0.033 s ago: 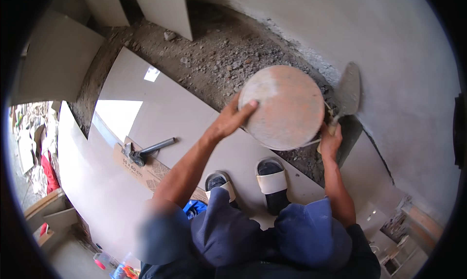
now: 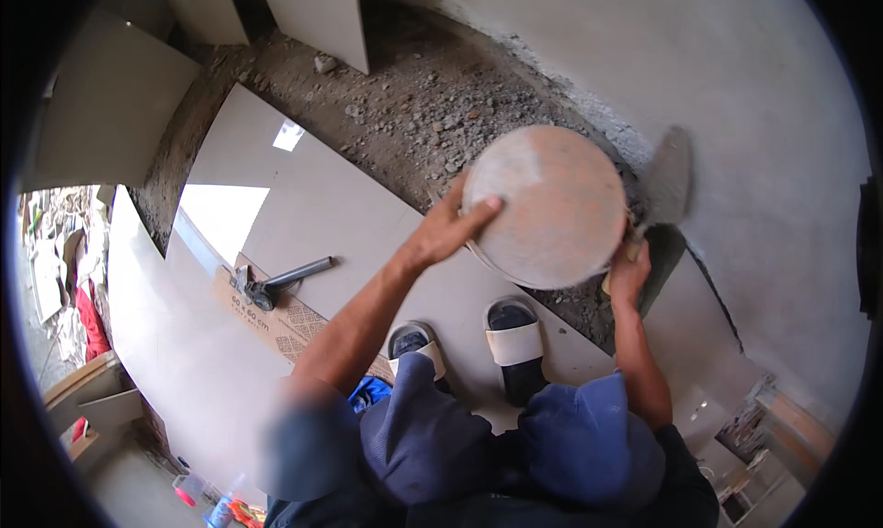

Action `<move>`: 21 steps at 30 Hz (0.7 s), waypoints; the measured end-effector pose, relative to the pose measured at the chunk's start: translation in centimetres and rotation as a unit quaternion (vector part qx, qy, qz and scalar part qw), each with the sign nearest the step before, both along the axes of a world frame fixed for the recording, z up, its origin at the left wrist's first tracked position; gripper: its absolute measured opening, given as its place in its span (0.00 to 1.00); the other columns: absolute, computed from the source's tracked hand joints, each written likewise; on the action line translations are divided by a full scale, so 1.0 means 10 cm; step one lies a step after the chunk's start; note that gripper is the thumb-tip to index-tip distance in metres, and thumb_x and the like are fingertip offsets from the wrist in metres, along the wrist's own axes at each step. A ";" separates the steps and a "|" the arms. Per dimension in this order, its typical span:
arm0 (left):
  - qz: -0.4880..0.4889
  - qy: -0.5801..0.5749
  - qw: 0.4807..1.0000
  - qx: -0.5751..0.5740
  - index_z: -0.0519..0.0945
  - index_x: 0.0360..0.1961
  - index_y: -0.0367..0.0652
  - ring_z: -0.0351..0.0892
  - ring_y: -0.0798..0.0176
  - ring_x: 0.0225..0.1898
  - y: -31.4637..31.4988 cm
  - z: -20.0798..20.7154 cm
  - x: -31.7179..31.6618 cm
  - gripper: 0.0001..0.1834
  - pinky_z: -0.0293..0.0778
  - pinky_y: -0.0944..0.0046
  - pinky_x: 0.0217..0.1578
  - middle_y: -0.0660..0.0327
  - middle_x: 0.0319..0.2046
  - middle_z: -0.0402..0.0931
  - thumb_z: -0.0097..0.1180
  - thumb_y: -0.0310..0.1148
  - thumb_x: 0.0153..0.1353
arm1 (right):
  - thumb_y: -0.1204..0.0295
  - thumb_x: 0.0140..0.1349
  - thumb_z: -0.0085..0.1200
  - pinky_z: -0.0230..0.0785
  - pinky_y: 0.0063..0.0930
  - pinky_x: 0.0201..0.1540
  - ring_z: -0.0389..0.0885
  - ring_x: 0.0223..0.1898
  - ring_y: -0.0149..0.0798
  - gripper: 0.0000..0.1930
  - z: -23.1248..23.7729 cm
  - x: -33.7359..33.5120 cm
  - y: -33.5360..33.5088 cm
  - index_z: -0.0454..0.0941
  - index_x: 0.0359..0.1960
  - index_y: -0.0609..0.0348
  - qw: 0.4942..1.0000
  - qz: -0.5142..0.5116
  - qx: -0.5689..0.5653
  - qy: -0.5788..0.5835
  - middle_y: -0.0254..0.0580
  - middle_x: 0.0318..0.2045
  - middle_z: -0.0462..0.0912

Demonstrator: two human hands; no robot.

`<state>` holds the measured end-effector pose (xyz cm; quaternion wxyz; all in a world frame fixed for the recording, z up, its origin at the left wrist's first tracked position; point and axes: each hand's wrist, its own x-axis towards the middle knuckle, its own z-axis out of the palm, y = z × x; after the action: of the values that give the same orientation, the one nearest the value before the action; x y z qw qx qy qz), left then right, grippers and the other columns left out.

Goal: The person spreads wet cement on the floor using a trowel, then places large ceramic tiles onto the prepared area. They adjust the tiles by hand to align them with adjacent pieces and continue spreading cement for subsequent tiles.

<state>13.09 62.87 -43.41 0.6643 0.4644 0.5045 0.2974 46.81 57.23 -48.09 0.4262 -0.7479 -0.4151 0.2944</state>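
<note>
Head view: the fingers of the left hand (image 2: 446, 234) were found closed about the edge of a round, dusty vessel (image 2: 547, 206), its flat face under the thumb. A trowel (image 2: 669, 174) was gripped by the right hand (image 2: 629, 275); whether the vessel was also supported there could not be told. The vessel was held above the rubble strip (image 2: 414, 114), near the tiled floor (image 2: 331, 188). Should the dusty edge slip, tiles might be chipped; the wall (image 2: 745, 96) might be scraped by the trowel.
</note>
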 end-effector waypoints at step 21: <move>0.226 0.049 0.973 0.000 0.61 0.65 0.36 0.66 0.51 0.61 0.33 0.70 -1.01 0.44 0.62 0.58 0.60 0.46 0.56 0.70 0.53 0.60 0.59 | 0.63 0.59 0.58 0.68 0.36 0.47 0.79 0.44 0.43 0.19 0.80 -1.07 0.92 0.75 0.45 0.67 0.969 0.187 -0.013 -0.164 0.50 0.41 0.81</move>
<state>2.98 66.18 -36.38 0.5546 0.3524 0.6282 0.4167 36.10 66.44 -40.11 0.2802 -0.7005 -0.6078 0.2478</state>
